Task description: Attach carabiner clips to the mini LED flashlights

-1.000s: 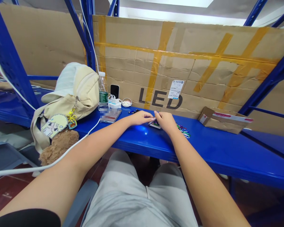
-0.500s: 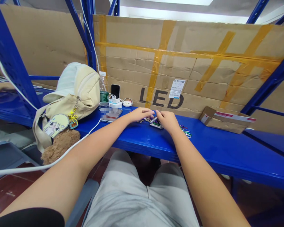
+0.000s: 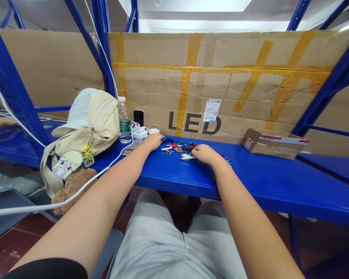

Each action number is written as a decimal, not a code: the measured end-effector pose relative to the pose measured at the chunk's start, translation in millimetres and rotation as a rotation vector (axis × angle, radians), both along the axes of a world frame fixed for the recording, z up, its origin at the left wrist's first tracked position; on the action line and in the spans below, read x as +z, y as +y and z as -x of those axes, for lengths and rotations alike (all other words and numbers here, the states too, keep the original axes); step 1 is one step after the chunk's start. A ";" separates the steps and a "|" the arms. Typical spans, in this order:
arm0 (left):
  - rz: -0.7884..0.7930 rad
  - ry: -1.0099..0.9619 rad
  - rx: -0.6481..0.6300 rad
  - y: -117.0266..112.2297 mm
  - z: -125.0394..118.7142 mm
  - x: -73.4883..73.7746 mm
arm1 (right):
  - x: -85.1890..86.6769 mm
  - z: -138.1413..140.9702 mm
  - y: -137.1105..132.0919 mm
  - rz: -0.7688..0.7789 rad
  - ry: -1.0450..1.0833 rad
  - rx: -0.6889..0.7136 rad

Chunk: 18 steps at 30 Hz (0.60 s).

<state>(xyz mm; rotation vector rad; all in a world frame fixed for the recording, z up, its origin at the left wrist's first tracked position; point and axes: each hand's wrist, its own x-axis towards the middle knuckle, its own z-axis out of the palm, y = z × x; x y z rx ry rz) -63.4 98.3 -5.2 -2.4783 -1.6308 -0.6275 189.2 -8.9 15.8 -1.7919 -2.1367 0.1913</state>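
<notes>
Over the back of the blue table, my left hand (image 3: 153,142) has its fingers curled, close to a few dark pens (image 3: 168,140); what they hold, if anything, is hidden. My right hand (image 3: 205,154) reaches down at the right side of a loose pile of coloured pens (image 3: 174,146), its fingers bent together, and I cannot make out what is in them. Silver-white pens (image 3: 187,157) lie just below its fingertips. Small brass-coloured pieces (image 3: 170,152) are scattered by the pile. More coloured pens (image 3: 226,159) show partly behind my right wrist.
On the left stand a cream backpack (image 3: 100,120), a water bottle (image 3: 125,124) and a white charger (image 3: 139,132). A white cable (image 3: 84,188) crosses over my left forearm's side. An open cardboard box (image 3: 275,145) sits at the right; a tall cardboard sheet (image 3: 157,89) walls the back.
My hands, close together around a silver pen before, have parted. The left has moved left to the dark pens, and the right has lowered to the pile. The view has shifted slightly.
</notes>
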 end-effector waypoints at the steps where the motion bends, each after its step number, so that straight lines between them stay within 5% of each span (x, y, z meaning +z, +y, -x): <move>1: 0.029 0.020 -0.001 1.5 -2.3 -2.4 | 0.2 -0.5 -0.2 0.002 -0.009 -0.007; 7: 0.068 0.063 0.085 4.7 2.2 -6.6 | -1.4 6.3 -3.4 -0.174 -0.061 0.018; 13: 0.067 0.051 0.141 8.1 5.1 -8.3 | -9.9 26.6 -7.9 -0.217 -0.033 0.454; 18: 0.077 0.034 0.160 11.5 5.2 -9.1 | -12.6 21.0 -2.4 -0.274 -0.210 0.252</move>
